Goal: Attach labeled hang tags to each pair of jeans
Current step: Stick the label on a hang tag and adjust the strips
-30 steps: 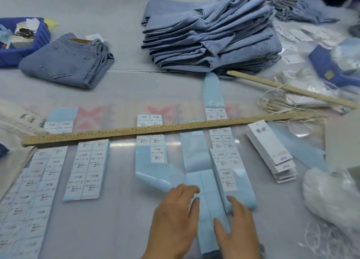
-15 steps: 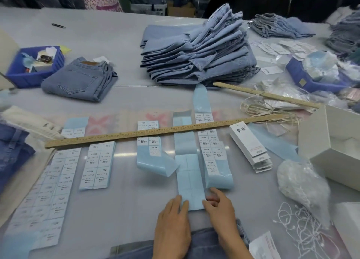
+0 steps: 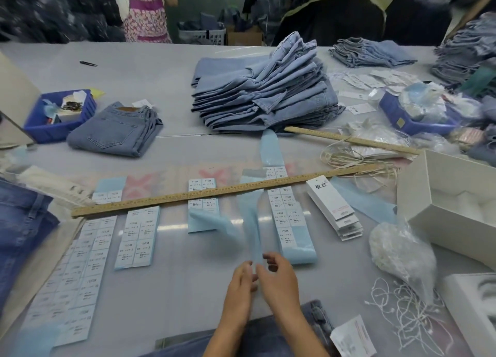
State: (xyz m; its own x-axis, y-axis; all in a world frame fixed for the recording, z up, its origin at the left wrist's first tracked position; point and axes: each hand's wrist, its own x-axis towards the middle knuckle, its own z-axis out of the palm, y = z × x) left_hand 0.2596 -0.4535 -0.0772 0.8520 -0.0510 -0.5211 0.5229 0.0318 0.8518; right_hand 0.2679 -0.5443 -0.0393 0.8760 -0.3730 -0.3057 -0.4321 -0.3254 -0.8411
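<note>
A bare light-blue backing strip point(image 3: 252, 222) runs from under the long wooden ruler point(image 3: 214, 191) toward me, blurred and lifted at its near end. My left hand point(image 3: 240, 281) and my right hand point(image 3: 280, 276) pinch that near end between them. Label sticker sheets lie on either side: one to the right point(image 3: 287, 217), one to the left point(image 3: 202, 195), more further left point(image 3: 139, 238). A stack of white hang tags point(image 3: 332, 206) sits right of the sheets. A pair of jeans point(image 3: 314, 319) lies at the table's near edge under my forearms, a loose tag point(image 3: 351, 338) beside it.
A tall stack of light jeans point(image 3: 263, 93) and one folded pair point(image 3: 115, 131) lie at the back. White strings point(image 3: 402, 311), a bag of strings point(image 3: 400, 249) and an open white box point(image 3: 451, 203) crowd the right. Blue bins point(image 3: 59, 112) point(image 3: 418, 115) flank the table. A person stands beyond it.
My hands drew back toward me, from lying flat on the backing strip to pinching its near end and lifting it. The view tilted up, so more of the far table shows.
</note>
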